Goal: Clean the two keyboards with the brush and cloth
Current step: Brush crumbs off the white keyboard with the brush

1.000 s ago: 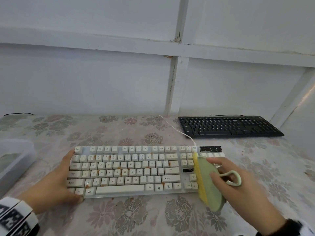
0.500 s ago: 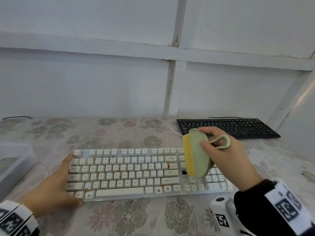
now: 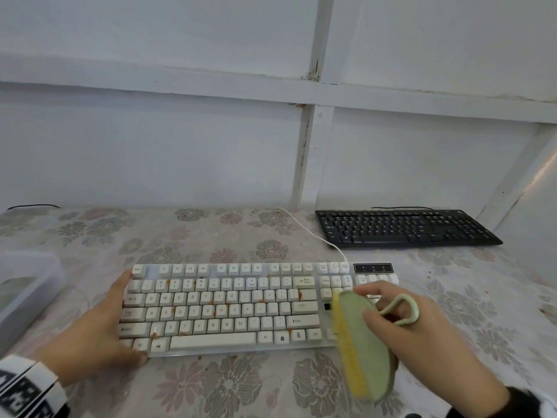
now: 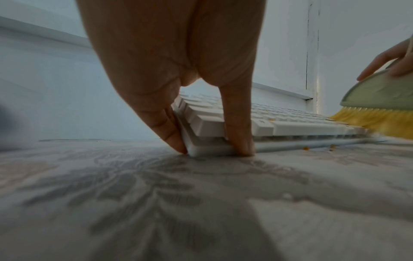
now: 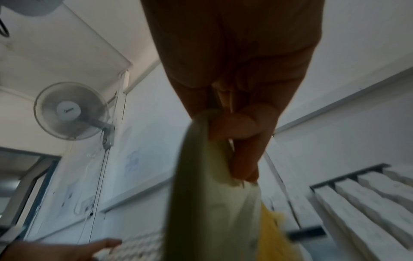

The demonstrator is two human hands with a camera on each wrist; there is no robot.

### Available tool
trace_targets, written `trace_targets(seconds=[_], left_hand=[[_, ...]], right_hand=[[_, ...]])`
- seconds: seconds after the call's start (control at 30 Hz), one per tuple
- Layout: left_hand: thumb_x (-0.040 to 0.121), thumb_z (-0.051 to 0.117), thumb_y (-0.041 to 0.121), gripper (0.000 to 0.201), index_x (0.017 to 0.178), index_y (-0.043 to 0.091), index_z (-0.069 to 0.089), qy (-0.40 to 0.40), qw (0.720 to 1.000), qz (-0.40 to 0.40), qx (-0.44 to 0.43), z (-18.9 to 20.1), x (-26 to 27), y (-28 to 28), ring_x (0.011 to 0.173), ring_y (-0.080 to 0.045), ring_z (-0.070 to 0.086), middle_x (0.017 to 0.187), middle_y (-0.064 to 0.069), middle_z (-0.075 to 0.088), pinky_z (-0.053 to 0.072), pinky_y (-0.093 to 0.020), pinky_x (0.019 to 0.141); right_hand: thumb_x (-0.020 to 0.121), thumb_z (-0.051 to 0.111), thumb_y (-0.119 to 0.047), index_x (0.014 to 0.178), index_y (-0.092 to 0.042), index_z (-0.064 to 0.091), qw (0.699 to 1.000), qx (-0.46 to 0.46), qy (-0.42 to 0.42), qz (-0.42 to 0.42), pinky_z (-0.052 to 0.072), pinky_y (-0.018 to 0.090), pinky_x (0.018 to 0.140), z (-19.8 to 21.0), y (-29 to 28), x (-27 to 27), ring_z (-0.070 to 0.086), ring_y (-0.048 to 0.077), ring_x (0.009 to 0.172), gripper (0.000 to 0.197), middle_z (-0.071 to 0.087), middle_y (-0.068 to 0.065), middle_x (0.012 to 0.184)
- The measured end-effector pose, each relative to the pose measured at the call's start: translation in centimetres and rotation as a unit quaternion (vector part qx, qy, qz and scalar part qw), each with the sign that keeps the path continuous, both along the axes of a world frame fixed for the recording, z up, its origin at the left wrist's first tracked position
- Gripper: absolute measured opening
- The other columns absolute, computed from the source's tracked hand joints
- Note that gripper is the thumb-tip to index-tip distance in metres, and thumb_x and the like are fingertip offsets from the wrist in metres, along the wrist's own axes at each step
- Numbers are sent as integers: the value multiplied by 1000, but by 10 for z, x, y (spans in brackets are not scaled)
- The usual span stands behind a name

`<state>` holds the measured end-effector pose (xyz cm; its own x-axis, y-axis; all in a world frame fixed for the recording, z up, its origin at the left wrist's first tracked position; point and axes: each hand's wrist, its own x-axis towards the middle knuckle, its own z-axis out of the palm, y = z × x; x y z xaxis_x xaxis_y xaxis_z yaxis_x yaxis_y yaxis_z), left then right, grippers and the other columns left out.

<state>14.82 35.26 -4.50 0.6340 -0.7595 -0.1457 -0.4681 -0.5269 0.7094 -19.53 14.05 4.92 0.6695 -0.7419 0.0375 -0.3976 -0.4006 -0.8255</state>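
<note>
A white keyboard (image 3: 223,309) with orange-brown crumbs between its keys lies in front of me on the flowered tablecloth. My left hand (image 3: 99,330) braces its left end, fingers straight along the side and thumb against the front corner (image 4: 240,141). My right hand (image 3: 422,336) grips a pale green brush (image 3: 366,342) with yellow bristles (image 3: 349,354) and a loop handle. The brush stands on edge over the keyboard's right part, bristles facing left. In the left wrist view the bristles (image 4: 377,121) touch the keys. A black keyboard (image 3: 404,227) lies at the back right. No cloth is in view.
A clear plastic box (image 3: 27,291) stands at the left edge of the table. A white cable (image 3: 307,230) runs from the white keyboard toward the wall. White panelled wall closes the back. A few crumbs (image 4: 306,148) lie on the tablecloth by the keyboard's front edge.
My right hand has swept the brush from the keyboard's far edge back toward me over its right part. The left hand has stayed on the keyboard's left end.
</note>
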Motion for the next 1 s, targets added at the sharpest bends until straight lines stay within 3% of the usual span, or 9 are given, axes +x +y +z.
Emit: trace_targets(seconds=[0.07, 0.13, 0.23, 0.33, 0.47, 0.57, 0.7, 0.87, 1.0], left_hand=[[38, 87, 15, 133, 126, 59, -2, 3, 1000, -4, -4, -1, 0, 0, 82, -12, 69, 106, 8, 63, 56, -32, 74], [37, 87, 16, 134, 127, 59, -2, 6, 1000, -5, -6, 0, 0, 0, 86, -11, 68, 109, 9, 62, 55, -31, 76], [35, 86, 19, 140, 140, 50, -2, 14, 1000, -6, 7, 1, 0, 0, 91, -10, 65, 114, 9, 58, 53, -29, 77], [34, 85, 23, 142, 144, 43, -2, 14, 1000, -13, 19, 4, -1, -1, 92, -9, 65, 117, 9, 58, 53, -27, 79], [36, 86, 20, 140, 144, 43, -1, 13, 1000, -5, 22, 3, -1, -1, 87, -8, 66, 111, 10, 61, 51, -22, 72], [42, 87, 11, 134, 135, 50, 0, 4, 1000, 2, 13, 3, -3, -3, 82, -8, 66, 103, 12, 61, 48, -17, 66], [41, 87, 11, 132, 127, 56, -3, 3, 1000, 8, 5, 2, -2, -3, 79, -8, 67, 101, 11, 63, 50, -18, 65], [35, 86, 19, 134, 122, 65, -4, 10, 1000, 2, -6, -2, 2, -1, 80, -6, 70, 103, 8, 66, 56, -26, 72], [32, 85, 24, 137, 129, 61, -4, 13, 1000, -8, 1, -1, 1, 0, 85, -9, 69, 108, 8, 64, 56, -31, 77]], right_hand=[[87, 58, -13, 87, -44, 66, 1000, -7, -18, -10, 35, 28, 51, 11, -5, 2, 43, 17, 52, 32, 55, 10, 62], [87, 58, -17, 90, -46, 64, 998, -40, -41, -33, 42, 34, 51, 19, -12, 10, 50, 25, 55, 30, 63, 4, 68], [89, 56, -17, 97, -42, 62, 993, -75, -61, -60, 50, 34, 51, 22, -22, 25, 61, 23, 63, 27, 67, -4, 73], [90, 56, -18, 96, -42, 60, 993, -86, -45, -61, 44, 31, 48, 13, -23, 31, 55, 20, 56, 26, 66, 4, 72], [90, 54, -16, 97, -41, 60, 997, -64, -7, -52, 47, 41, 50, -4, -12, 21, 55, 29, 58, 26, 65, 9, 72], [91, 54, -14, 98, -42, 59, 998, -54, 1, -32, 37, 27, 43, -11, -6, 11, 40, 10, 43, 29, 61, 8, 62], [90, 56, -16, 97, -44, 59, 998, -37, 43, -16, 35, 13, 46, -8, 0, 5, 42, 5, 45, 29, 62, 8, 65], [87, 57, -12, 88, -41, 64, 999, -30, 16, -17, 31, 15, 42, 20, -1, 11, 38, 8, 45, 30, 56, 5, 58], [87, 56, -15, 96, -39, 64, 995, -77, -43, -36, 41, 19, 42, 28, -10, 36, 46, 9, 48, 27, 63, 0, 66]])
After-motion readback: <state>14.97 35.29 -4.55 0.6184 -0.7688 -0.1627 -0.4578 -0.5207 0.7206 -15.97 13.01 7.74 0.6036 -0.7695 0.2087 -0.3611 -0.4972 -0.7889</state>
